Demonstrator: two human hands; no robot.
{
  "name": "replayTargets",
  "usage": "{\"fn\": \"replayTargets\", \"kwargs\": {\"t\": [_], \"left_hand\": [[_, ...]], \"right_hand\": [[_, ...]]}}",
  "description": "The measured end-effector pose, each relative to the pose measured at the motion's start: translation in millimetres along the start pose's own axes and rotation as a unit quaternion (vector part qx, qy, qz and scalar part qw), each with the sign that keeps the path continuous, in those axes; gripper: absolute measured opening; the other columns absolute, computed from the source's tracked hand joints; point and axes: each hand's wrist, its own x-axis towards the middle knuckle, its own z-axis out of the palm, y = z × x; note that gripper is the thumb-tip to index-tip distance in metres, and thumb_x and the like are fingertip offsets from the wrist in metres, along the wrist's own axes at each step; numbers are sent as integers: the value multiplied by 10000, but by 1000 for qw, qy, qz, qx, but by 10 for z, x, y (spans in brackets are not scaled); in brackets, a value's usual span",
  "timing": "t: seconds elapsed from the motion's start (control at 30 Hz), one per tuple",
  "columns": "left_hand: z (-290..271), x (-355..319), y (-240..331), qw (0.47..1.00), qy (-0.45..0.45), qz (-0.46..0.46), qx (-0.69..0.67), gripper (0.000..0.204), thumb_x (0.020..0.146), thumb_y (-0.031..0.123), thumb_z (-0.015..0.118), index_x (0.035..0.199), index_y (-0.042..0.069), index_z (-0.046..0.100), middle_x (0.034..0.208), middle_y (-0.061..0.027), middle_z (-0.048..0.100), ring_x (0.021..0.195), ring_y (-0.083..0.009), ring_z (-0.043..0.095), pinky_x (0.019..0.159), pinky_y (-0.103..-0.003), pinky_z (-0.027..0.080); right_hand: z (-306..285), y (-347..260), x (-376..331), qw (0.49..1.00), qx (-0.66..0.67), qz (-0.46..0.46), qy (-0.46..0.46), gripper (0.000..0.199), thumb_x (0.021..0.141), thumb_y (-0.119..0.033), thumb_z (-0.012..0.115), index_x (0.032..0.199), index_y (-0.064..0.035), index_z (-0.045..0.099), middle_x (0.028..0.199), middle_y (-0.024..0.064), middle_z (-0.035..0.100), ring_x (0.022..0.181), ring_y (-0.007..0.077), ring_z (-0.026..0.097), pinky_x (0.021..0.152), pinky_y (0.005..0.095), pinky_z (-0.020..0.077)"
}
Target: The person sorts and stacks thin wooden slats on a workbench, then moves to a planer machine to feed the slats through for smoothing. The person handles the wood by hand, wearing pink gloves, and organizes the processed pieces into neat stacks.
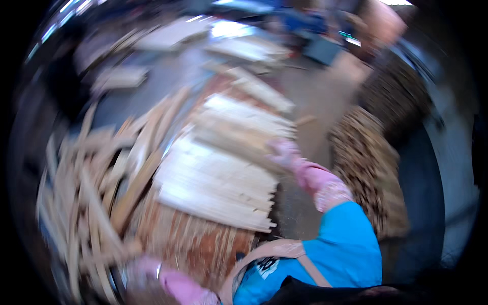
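Observation:
My right hand [283, 153], at the end of a pink sleeve, is on the right end of a tan wooden board [229, 138]. Its fingers appear closed round that end, though motion blurs them. The board lies across a layer of pale wooden strips [213, 180] set side by side, their right ends uneven. At the lower left, my left hand [141, 269] is heavily smeared, so its fingers cannot be made out. It is near the lower end of a heap of loose wooden strips [94, 198].
Under the pale strips is a reddish-brown, streaked surface [195, 239]. A stack of cut wood [358, 162] stands to the right, with a darker stack [396, 91] behind it. Pale boards [173, 34] lie at the back, near a grey-blue box [322, 49].

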Motion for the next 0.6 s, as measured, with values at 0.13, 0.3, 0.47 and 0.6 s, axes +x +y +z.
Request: {"fn": "replayTargets", "kwargs": {"t": [0.13,0.3,0.47,0.6], "left_hand": [[407,153,530,992,-56,100,45,322,1033,190,601,1296,5,595,1112,-35,649,1008,-194,615,909,-373,530],[440,-307,684,974,-169,152,16,222,989,131,626,1160,1,684,1060,-45,693,955,-222,653,853,-397,557],[23,-1221,412,927,-342,151,-32,162,946,72,652,1024,-3,772,1008,-55,738,902,-250,690,797,-421,583],[193,-1899,-332,743,-346,-326,-471,411,1023,205,679,1381,13,618,1263,-84,655,1133,-242,628,1056,-417,509]], "right_hand": [[-307,-182,52,992,-1,26,124,554,909,-458,718,1314,-86,654,1207,190,658,1182,413,602,1010,540,474],[-91,-1545,-28,984,179,10,-8,625,951,-400,709,1515,-159,583,1310,180,683,1213,368,635,1048,498,492],[393,-3062,-58,890,373,-54,-257,672,896,-461,741,1460,-119,610,1308,197,715,1202,352,677,1047,444,522],[685,-3567,14,888,348,54,-296,617,801,-486,819,1223,-43,741,1062,161,786,922,278,753,874,429,605]]}}
